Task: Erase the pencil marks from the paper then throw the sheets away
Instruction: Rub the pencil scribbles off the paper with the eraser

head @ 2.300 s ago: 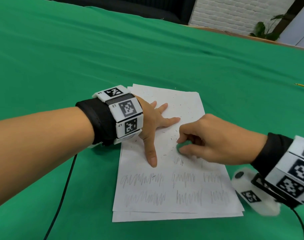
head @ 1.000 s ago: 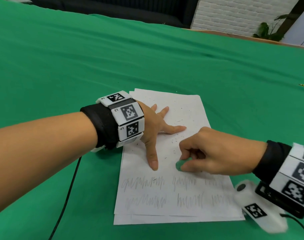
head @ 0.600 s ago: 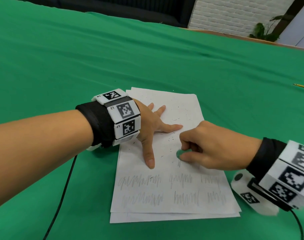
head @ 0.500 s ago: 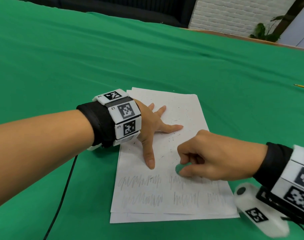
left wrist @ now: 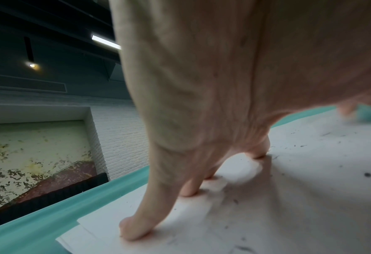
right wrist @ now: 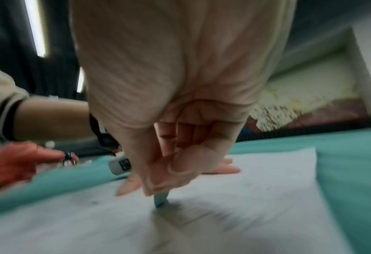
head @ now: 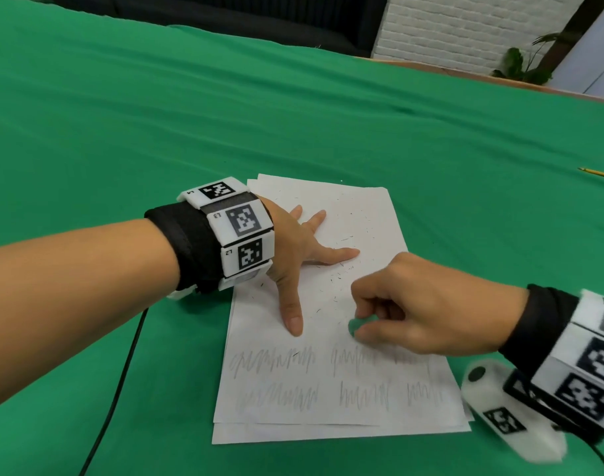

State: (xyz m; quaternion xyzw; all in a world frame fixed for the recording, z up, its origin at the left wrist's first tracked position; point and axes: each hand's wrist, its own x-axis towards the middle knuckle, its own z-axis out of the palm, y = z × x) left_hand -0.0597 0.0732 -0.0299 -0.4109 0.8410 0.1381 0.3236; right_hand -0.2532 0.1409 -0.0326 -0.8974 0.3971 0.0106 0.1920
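A small stack of white sheets (head: 328,400) lies on the green cloth, with two rows of grey pencil scribbles (head: 273,360) across the near half and dark eraser crumbs over the upper half. My left hand (head: 304,255) lies flat on the top sheet (left wrist: 300,197) with fingers spread, pressing it down. My right hand (head: 397,314) pinches a small green eraser (head: 356,326) whose tip touches the paper just above the upper row of scribbles. In the right wrist view the eraser (right wrist: 160,200) stands on the blurred sheet (right wrist: 256,189) below my fingertips.
A yellow pencil (head: 599,173) lies on the green cloth (head: 225,115) at the far right edge. A black cable (head: 122,372) runs from my left wrist toward the near edge. Another person's hand (right wrist: 17,161) shows at the left of the right wrist view.
My right hand has rubbed the eraser back and forth on the sheet and has worked down to just above the upper scribble row. The left hand has stayed flat on the paper.
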